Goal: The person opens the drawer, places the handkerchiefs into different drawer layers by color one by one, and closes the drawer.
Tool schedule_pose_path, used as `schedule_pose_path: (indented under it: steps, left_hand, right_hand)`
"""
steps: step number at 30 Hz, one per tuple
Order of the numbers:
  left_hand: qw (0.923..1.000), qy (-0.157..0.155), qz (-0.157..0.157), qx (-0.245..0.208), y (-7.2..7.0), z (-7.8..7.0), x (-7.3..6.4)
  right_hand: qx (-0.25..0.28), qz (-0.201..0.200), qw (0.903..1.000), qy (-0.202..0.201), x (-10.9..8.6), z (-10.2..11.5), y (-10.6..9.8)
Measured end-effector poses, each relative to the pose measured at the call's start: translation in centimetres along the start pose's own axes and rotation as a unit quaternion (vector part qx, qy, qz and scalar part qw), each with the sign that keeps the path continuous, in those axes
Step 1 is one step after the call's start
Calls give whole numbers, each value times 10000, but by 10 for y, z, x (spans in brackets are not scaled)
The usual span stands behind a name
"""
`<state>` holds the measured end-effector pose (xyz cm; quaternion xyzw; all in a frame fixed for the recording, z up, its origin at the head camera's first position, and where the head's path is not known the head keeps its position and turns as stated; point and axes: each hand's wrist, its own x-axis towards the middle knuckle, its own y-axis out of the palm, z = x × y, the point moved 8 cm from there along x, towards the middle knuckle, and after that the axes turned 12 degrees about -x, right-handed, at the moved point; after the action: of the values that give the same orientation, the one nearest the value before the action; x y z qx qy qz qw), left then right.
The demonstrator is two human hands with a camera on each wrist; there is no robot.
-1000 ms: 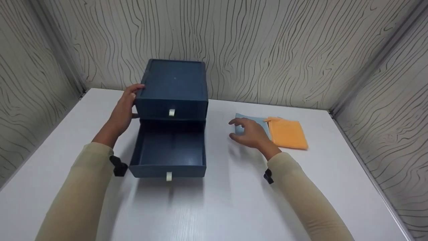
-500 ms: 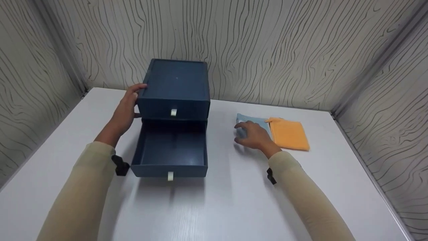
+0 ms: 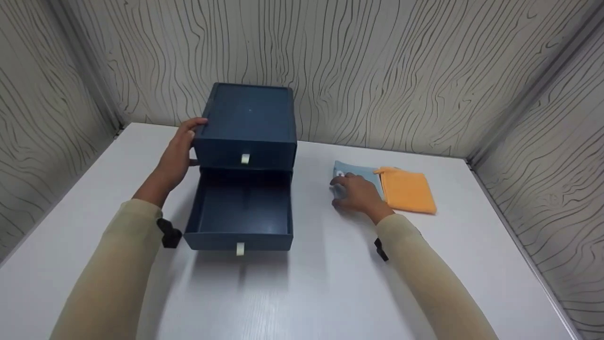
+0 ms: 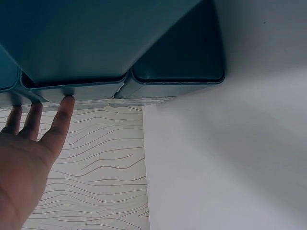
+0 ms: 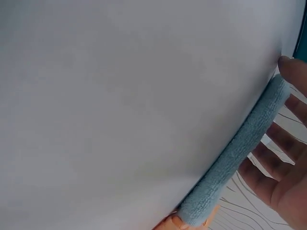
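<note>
In the head view, my left hand [image 3: 173,158] braces the left side of a dark blue drawer unit [image 3: 250,113]. One fingertip lies on its top edge, and the left wrist view shows straight fingers [image 4: 61,122] against the side wall. The lower drawer [image 3: 243,212] is pulled out with nothing in it; the upper drawer [image 3: 217,153] is closed. At right, my right hand [image 3: 361,193] bends over the left part of a folded light blue towel [image 3: 354,167]. In the right wrist view, the thumb [image 5: 295,74] is at the towel's end, with the fingers along its far side.
A folded orange towel [image 3: 408,189] lies against the right side of the blue one. Both towels and the unit stand on a white table [image 3: 283,297]. Wood-grain-patterned panels [image 3: 354,75] rise behind it and at both sides. Pale tabs [image 3: 240,249] hang on the drawer fronts.
My right hand has shifted slightly right and lowered onto the blue towel, its thumb and fingers settling at the left edge. The left hand keeps its place on the drawer unit.
</note>
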<state>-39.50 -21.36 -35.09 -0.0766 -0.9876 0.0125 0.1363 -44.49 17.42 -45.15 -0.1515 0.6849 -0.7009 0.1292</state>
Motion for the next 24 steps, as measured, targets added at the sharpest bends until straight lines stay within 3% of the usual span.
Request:
schedule_pose_path:
  steps: [20,24]
  left_hand:
    - [9999,-48,-95,54,-1,0,1]
    - [9999,-41,-90,67,-2,2,1]
  right_hand:
    - [441,-14,9989,-177,1,-3,-4]
    - [401,-164,9988,-242,1,-5,-7]
